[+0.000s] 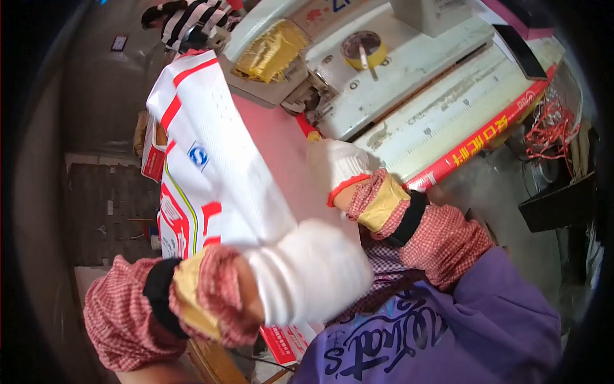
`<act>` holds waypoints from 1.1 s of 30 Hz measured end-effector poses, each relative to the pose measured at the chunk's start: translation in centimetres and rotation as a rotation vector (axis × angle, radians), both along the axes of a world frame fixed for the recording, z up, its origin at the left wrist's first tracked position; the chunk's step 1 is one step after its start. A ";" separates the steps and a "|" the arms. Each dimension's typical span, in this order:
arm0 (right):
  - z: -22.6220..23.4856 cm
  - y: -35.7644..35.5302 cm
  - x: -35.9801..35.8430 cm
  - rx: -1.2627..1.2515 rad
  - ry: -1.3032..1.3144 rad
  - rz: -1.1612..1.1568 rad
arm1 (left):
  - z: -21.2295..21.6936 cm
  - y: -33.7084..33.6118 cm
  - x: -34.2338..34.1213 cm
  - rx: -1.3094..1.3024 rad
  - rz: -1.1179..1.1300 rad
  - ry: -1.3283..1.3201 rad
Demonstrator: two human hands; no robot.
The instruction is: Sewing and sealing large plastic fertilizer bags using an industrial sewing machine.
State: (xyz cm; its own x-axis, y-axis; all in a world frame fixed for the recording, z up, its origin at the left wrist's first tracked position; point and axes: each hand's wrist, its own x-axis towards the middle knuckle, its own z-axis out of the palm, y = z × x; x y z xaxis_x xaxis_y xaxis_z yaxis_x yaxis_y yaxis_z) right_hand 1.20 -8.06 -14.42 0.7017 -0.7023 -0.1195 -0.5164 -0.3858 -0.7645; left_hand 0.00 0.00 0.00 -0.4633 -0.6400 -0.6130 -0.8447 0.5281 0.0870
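Observation:
A large white woven sack (240, 169) with red print runs up from my hands to the head of a sewing machine (307, 96). One side of it is pinkish. My left hand (313, 272), in a white knit glove, lies over the sack's near part; it is smeared by motion and its fingers do not show clearly. My right hand (339, 166), in a white glove with a red cuff edge, is at the sack's right edge, just below the machine head. Its fingers blur into the sack, so their grip cannot be made out.
On the machine bed lies a yellow tape roll (363, 51) with a thin tool across it. A yellow woven scrap (272, 51) covers part of the machine. Tangled red string (553, 128) hangs at the right. A person in stripes (192, 22) is at the far left.

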 end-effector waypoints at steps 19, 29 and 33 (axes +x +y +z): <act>1.9 0.4 7.8 -0.622 -0.118 0.224 | 3.2 2.8 18.2 -0.392 0.280 -0.328; 8.9 18.4 10.7 0.774 -0.287 1.108 | 1.7 30.3 21.2 -1.781 1.329 0.003; 2.0 20.4 6.5 0.419 -0.488 1.597 | -4.7 36.3 14.7 -1.175 2.102 1.392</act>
State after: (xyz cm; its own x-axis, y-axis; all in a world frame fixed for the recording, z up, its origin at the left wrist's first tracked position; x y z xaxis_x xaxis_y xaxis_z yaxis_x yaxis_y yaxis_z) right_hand 7.65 12.32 -12.39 0.6447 0.6935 0.3216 0.4421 0.0049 -0.8969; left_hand 14.69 36.31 -4.72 0.9766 -0.1851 -0.1091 0.1033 -0.0407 0.9938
